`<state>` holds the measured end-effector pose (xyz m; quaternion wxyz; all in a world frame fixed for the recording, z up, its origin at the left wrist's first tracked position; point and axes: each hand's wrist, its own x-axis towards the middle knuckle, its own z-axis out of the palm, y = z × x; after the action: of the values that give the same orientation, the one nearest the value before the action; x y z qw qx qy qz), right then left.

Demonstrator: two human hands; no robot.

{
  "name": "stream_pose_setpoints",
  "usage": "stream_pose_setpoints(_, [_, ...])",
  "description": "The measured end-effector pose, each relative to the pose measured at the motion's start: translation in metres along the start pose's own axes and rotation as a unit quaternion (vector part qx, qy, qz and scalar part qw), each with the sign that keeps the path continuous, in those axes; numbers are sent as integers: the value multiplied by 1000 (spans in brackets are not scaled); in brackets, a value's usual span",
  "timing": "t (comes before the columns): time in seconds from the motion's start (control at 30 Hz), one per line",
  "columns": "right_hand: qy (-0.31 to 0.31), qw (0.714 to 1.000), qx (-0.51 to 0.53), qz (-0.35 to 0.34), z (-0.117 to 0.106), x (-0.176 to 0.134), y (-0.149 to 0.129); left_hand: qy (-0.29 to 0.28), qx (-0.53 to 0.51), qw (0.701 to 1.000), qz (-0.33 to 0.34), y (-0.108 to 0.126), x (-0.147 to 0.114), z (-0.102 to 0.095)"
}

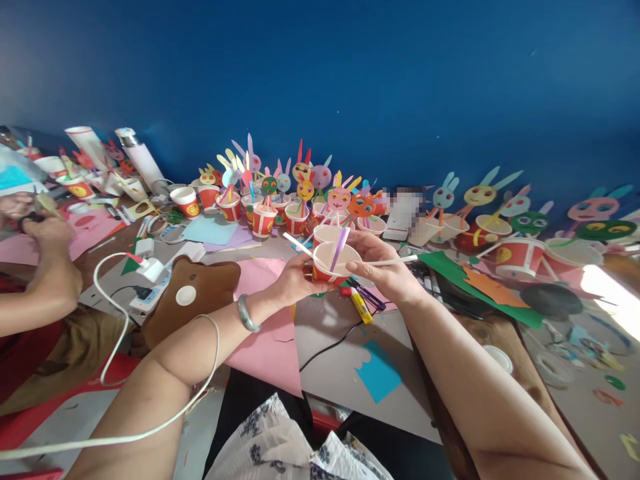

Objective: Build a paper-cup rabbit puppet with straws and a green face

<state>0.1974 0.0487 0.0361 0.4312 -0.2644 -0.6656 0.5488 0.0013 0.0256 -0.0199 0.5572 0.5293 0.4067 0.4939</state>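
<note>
In front of me, my left hand point(299, 279) is wrapped round the left side of a red-and-white paper cup point(327, 274). A purple straw point(341, 245) leans up out of the cup. One white straw point(299, 245) juts from its left side. At the right side, my right hand point(383, 265) pinches a second white straw point(397, 260) against the cup, thumb near the rim and fingers behind. Just below lie a yellow glue stick point(361, 307) and a dark cutter point(369, 293).
Several paper cups with paper animal faces point(337, 197) line the blue wall. Pink paper point(267, 333), a blue scrap point(379, 372) and a brown bear-shaped piece point(200, 300) lie on the table. A white cable point(103, 353) crosses my left arm. Another person's hands point(47, 230) work at left.
</note>
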Motion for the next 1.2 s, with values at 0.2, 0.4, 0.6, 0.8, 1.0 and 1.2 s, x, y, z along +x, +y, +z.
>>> stream_pose_setpoints(0.2, [60, 996, -68, 0, -11, -1, -15, 14, -28, 998, 60, -4, 3, 0])
stream_pose_setpoints(0.4, [131, 989, -54, -33, -12, -1, -13, 44, -14, 992, 121, 11, 1, 5])
stream_pose_setpoints(0.6, [165, 978, -94, -81, -6, -1, -9, 27, -58, 992, 108, 10, 0, 5])
stream_pose_setpoints(0.8, [150, 963, -193, -110, 0, -6, -15, 37, 11, 990, 133, 0, -3, 0])
stream_pose_setpoints(1.0, [106, 947, -273, -135, -1, -14, -21, 23, 122, 958, 258, 7, -8, -4])
stream_pose_setpoints(1.2, [79, 950, -264, -150, 2, -17, -20, -39, 147, 962, 225, 11, -14, -5])
